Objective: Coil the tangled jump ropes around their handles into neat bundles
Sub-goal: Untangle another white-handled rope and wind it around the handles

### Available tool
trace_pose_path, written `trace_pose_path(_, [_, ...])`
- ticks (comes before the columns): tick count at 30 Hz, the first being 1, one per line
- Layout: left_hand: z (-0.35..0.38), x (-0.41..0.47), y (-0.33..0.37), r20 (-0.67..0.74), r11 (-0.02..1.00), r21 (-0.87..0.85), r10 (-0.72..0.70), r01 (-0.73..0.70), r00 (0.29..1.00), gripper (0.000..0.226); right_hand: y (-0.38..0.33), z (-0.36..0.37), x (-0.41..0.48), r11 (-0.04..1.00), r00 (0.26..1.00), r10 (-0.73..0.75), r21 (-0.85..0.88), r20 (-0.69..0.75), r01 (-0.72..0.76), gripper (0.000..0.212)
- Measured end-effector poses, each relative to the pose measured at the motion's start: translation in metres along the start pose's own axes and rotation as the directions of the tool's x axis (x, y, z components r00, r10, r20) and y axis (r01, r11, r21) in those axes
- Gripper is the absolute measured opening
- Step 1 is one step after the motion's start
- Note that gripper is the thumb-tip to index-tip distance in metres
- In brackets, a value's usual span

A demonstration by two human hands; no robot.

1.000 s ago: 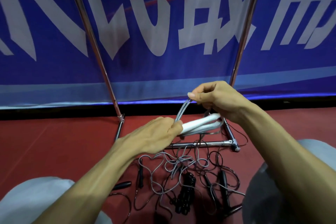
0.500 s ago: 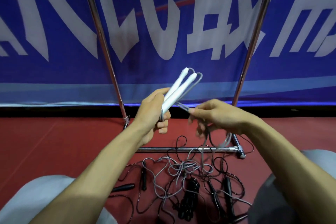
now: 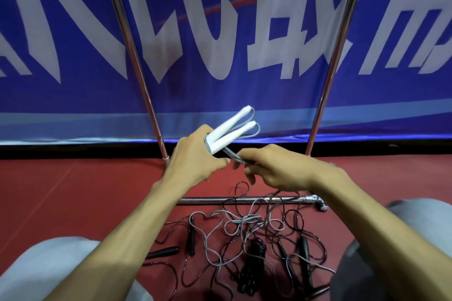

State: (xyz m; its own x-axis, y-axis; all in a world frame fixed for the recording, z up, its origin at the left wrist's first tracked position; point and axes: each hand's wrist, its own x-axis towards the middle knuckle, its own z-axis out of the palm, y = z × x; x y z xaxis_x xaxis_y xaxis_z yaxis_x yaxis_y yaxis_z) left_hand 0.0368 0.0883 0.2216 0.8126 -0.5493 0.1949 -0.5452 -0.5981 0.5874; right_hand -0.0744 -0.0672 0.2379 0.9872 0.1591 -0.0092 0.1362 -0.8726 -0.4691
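A loose black handle (image 3: pixel 162 252) lies on the red floor (image 3: pixel 73 190) at the lower left. Above it the left hand (image 3: pixel 195 156) is clenched round the butt ends of two white handles (image 3: pixel 231 131), which splay up and to the right in a narrow V, raised in front of the blue banner (image 3: pixel 73 32). Grey rope (image 3: pixel 255 127) loops out of both tips. Just beside the butts, the right hand (image 3: pixel 276 168) pinches the grey strands in curled fingers. Below the hands, near the rack's bottom bar (image 3: pixel 208 200), a tangle (image 3: pixel 244 225) of grey and black ropes sprawls on the floor, with a coiled black bundle (image 3: pixel 254 261) in it and more black handles (image 3: pixel 303 249) to the right.
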Motion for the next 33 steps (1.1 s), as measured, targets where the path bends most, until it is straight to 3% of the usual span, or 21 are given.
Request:
trace_pose_path(2, [0.003,0.002,-0.001,-0.037,0.983,0.181,0.015,-0.008,0.999,0.047,-0.006,-0.001,-0.001,0.993,0.995,-0.067,-0.106,-0.074,0.059,0.015])
trace_pose_path(6, [0.006,0.003,-0.001,-0.032,0.945,0.325,0.043,-0.03,0.999,0.047,0.001,-0.009,-0.003,0.962,0.929,-0.139,-0.27,-0.343,0.044,0.019])
trace_pose_path(11, [0.004,-0.003,0.007,0.159,0.919,0.326,0.179,-0.223,0.971,0.032,0.018,-0.009,-0.001,0.981,0.827,-0.12,-0.195,-0.548,0.014,0.022])
trace_pose_path(15, [0.0,-0.008,0.011,0.311,0.903,0.299,0.214,-0.309,0.926,0.029,0.022,-0.015,-0.001,0.999,0.808,-0.045,-0.048,-0.587,0.022,0.057])
trace_pose_path(17, [-0.001,-0.012,0.015,0.343,0.892,0.305,0.225,-0.335,0.912,0.029,0.021,-0.018,-0.002,0.999,0.817,0.011,0.039,-0.576,0.014,0.063])
trace_pose_path(22, [-0.009,-0.014,0.018,0.351,0.798,0.398,0.322,-0.452,0.879,0.034,0.029,-0.026,-0.006,0.977,0.879,0.144,0.207,-0.454,-0.053,0.034])
trace_pose_path(27, [-0.01,-0.017,0.011,0.486,0.84,0.196,0.365,-0.506,0.794,0.024,0.035,-0.025,-0.007,0.941,0.93,0.205,0.323,-0.305,-0.101,0.016])
trace_pose_path(30, [-0.012,-0.018,0.014,0.514,0.937,-0.048,0.32,-0.346,0.796,0.02,0.036,-0.028,-0.007,0.89,0.939,0.25,0.439,-0.238,-0.125,0.009])
trace_pose_path(33, [-0.018,-0.014,0.015,0.483,0.933,-0.331,0.294,-0.139,0.825,0.031,0.033,-0.028,-0.011,0.844,0.959,0.203,0.532,-0.198,-0.069,0.004])
